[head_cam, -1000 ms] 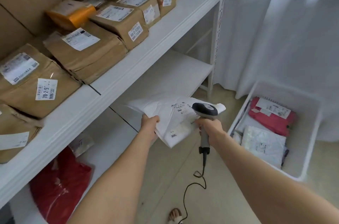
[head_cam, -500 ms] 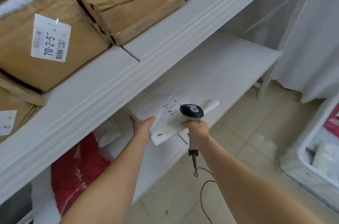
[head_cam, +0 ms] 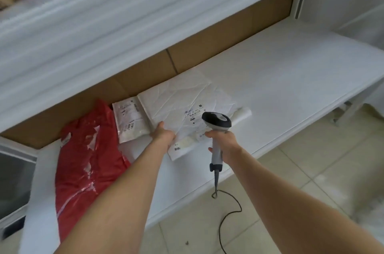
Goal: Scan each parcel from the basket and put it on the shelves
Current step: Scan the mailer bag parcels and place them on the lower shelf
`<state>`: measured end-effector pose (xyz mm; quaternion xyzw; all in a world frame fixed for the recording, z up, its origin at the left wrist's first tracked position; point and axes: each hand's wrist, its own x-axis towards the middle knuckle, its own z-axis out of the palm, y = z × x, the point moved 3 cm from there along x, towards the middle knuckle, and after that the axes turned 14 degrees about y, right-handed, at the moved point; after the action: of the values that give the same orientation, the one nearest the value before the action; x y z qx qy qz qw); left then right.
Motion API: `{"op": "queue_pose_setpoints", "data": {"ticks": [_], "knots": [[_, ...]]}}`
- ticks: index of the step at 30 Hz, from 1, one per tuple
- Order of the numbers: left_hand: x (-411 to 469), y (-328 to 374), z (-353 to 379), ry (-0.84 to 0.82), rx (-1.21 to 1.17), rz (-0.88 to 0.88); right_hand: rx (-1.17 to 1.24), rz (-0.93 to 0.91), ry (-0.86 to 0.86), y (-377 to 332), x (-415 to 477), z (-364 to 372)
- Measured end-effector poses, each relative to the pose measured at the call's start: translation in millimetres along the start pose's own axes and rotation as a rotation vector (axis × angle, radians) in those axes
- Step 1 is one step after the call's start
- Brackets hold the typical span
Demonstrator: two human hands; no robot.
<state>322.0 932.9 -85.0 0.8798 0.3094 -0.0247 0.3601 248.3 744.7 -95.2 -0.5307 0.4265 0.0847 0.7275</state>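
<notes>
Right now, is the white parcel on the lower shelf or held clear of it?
On it: the white parcel lies on the lower shelf, left hand holding its near edge.

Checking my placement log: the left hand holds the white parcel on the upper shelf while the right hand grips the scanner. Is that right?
Not quite. The head view shows the left hand holding the white parcel on the lower shelf, beside a small white packet and a red bag; the right hand does grip the scanner.
</notes>
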Motion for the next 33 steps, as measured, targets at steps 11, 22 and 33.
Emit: {"op": "queue_pose_setpoints", "data": {"ticks": [11,22,33], "knots": [[16.0,-2.3,-3.5,0.047,0.348,0.022,-0.186,-0.003,-0.041,3.8,7.7,29.5],[-12.7,-1.4,6.1,-0.111,0.416,0.035,-0.15,0.004,-0.023,-12.6,-13.7,-3.8],[-143.0,134.0,34.0,-0.239,0.218,0.274,0.161,0.061,0.114,-64.7,-83.2,-121.6]]}}
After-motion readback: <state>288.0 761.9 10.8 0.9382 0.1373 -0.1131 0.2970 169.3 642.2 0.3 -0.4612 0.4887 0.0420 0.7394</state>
